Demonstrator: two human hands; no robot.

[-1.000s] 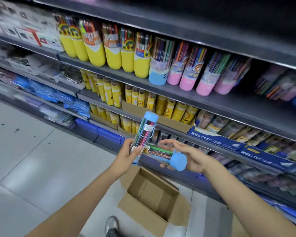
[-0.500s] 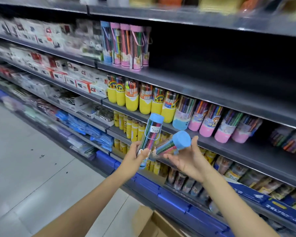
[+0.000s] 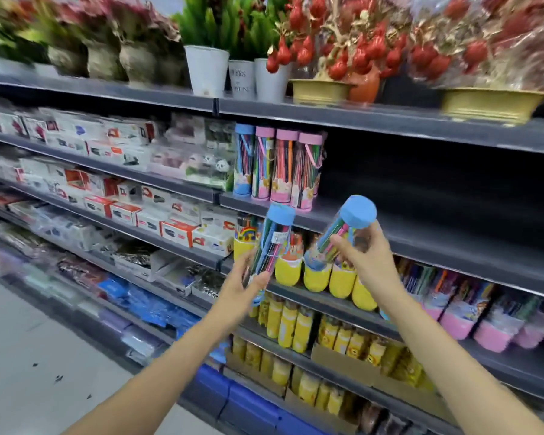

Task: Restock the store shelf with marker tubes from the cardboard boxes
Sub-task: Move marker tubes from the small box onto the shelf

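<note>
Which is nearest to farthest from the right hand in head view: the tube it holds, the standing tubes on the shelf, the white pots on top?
1. Tube in right hand: blue-capped tube, held.
2. Standing tubes: shelf above, to the left.
3. White pots: top shelf, farthest.

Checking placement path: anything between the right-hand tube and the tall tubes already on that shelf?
Head view: only bare shelf separates the right hand's tube from the standing tubes.

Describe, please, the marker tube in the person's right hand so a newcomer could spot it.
Below the potted plants runs a half-bare shelf. In front of it, the right hand grips a blue-capped tube; unlike the left hand's tube, it leans right.
</note>
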